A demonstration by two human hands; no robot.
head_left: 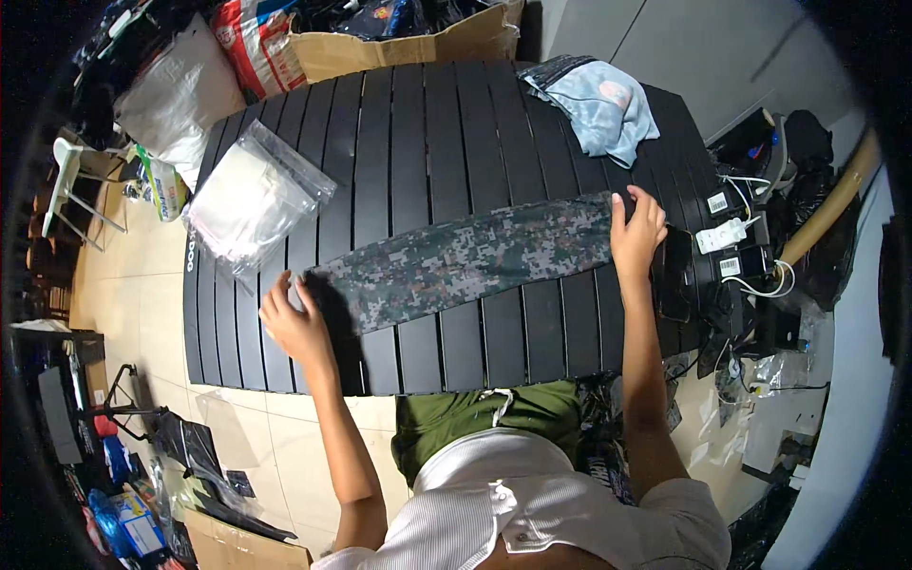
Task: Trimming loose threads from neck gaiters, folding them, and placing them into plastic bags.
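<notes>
A long, narrow piece of camouflage cloth (pixel 475 255), seemingly folded, lies flat across the black slatted table (pixel 437 133). Its pattern is grey, green and brown. Just beside the left end of the cloth is my left hand (pixel 296 323), thumb and fingers apart, with nothing seen in it. My right hand (pixel 638 236) rests at the other end, its thumb along the cloth's edge and its fingers lifted apart from the thumb.
Clear plastic bags (pixel 249 199) lie on the table's left side. At the far right sits a bunched light-blue garment (pixel 603 109). Chargers and white cables (pixel 727 236) crowd the right edge, near a dark phone-like slab (pixel 674 275). A cardboard box (pixel 408 49) stands behind the table.
</notes>
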